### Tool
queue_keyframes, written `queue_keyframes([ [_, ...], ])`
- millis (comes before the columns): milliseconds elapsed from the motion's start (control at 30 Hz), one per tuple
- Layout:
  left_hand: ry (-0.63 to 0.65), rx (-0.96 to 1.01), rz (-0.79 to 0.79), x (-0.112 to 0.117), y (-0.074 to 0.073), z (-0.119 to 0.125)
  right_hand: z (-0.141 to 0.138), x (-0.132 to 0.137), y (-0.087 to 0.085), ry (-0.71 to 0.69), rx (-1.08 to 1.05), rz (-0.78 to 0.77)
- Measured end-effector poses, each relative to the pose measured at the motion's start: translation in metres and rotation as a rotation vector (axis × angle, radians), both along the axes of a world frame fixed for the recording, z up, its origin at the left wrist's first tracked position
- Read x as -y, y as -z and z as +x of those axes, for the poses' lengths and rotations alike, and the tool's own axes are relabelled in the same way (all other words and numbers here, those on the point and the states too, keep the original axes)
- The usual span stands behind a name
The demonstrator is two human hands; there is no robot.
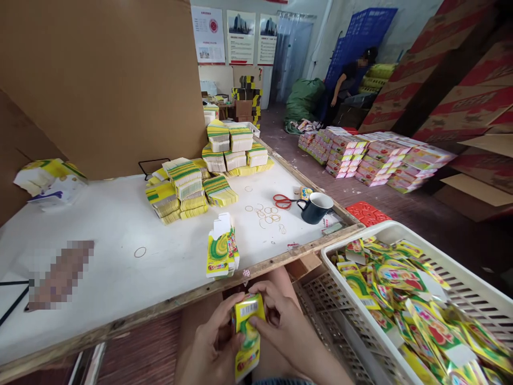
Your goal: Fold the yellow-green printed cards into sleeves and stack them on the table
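Note:
Both my hands hold one small yellow-green packet (247, 334) over my lap, below the table's front edge. My left hand (214, 345) grips its left side with fingers curled. My right hand (282, 323) pinches its top right, thumb on the front. A few upright yellow-green flat cartons (222, 251) stand on the white table (120, 230) just above my hands. To my right a white plastic crate (473, 299) holds several loose packets (404, 299).
Bundled stacks of flat cartons (188, 187) lie mid-table and further stacks (232, 149) at the back. Rubber bands (268, 214), red scissors (282, 201) and a dark mug (316, 207) sit near the right edge. A person (352, 80) works far off beside boxed stacks (372, 158).

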State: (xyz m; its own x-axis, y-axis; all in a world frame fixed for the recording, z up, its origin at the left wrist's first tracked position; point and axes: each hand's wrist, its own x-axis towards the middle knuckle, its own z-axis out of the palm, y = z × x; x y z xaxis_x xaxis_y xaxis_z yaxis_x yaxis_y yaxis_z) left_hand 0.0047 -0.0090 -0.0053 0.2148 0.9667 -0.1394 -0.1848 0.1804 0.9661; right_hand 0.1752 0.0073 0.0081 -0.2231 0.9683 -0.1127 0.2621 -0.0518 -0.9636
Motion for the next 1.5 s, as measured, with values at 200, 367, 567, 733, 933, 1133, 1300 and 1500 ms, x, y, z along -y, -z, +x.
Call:
queue_keyframes([
  [200,0.028,-0.004,0.024,0.001,-0.001,0.0,-0.009,-0.003,0.005,0.018,0.203,0.045],
  [367,0.052,0.006,-0.001,0.0,0.002,0.001,-0.01,-0.004,0.003,0.033,0.295,0.056],
  [567,0.0,0.082,-0.041,-0.004,0.0,-0.002,-0.005,0.0,0.008,0.076,0.09,0.153],
  [733,0.088,0.13,-0.037,-0.003,-0.002,0.011,0.006,0.006,0.009,0.137,-0.202,0.117],
  [933,-0.085,-0.662,0.43,-0.046,-0.002,-0.004,0.077,0.013,-0.028,0.72,0.449,0.633],
  [1133,0.138,-1.088,0.468,-0.1,-0.007,-0.045,0.116,0.014,-0.037,0.925,0.73,0.609],
  [1300,0.206,-1.102,0.499,-0.109,-0.019,-0.046,0.081,0.002,-0.007,0.676,0.434,0.464],
  [1500,0.203,-1.095,0.54,-0.116,-0.025,-0.056,0.036,-0.007,0.001,0.449,0.145,0.287],
])
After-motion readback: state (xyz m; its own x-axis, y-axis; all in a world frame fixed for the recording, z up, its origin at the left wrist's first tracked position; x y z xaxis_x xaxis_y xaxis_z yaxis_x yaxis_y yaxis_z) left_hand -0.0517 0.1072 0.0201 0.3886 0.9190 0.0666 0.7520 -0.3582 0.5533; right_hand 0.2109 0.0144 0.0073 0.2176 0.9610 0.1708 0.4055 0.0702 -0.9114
